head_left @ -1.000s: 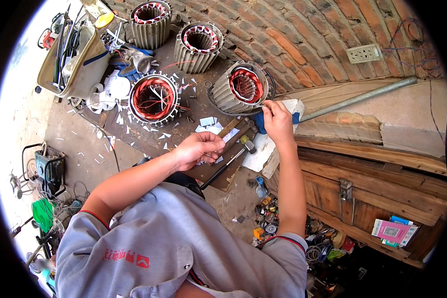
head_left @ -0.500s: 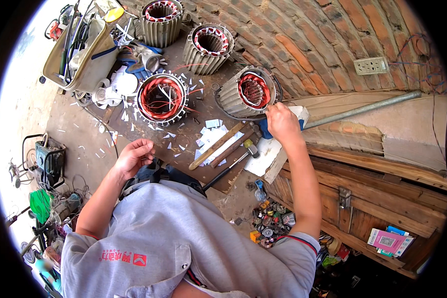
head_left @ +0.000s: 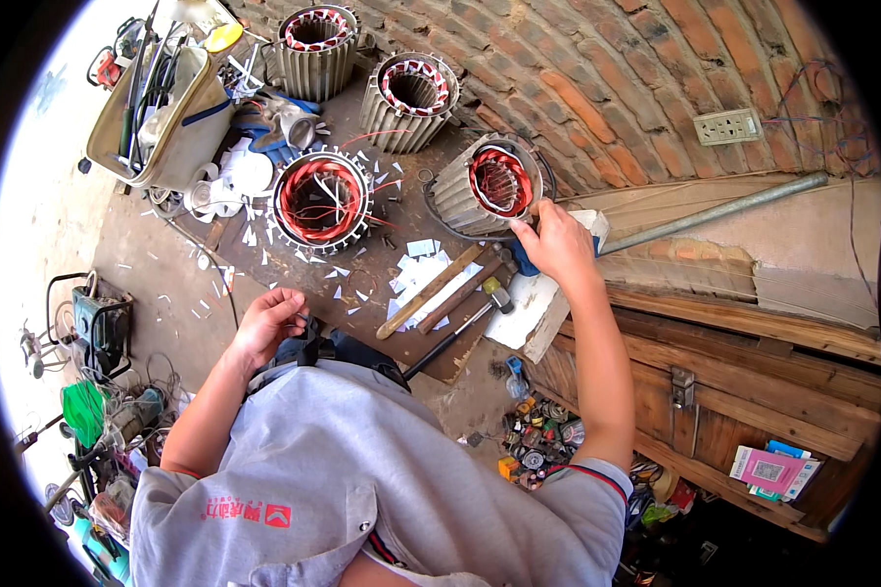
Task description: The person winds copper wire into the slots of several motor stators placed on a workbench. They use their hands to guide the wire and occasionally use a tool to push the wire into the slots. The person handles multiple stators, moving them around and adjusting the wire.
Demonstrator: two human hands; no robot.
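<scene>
Motor casing (head_left: 457, 196) stood on the worktop (head_left: 406, 210) beyond the black-handled hammer (head_left: 499, 296), the right hand (head_left: 563, 242) curled at its rim, grip unclear. Left of the hammer, the left hand (head_left: 270, 323) was pinched narrow, contents hidden. A hard tug might have tipped the casing.

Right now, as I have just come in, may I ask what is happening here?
A person has the right hand at the rim of a ribbed metal housing with red windings; the grip is hard to judge. The left hand is held low and curled, nothing clearly visible in it. A hammer and white scraps lie on the table.
</scene>
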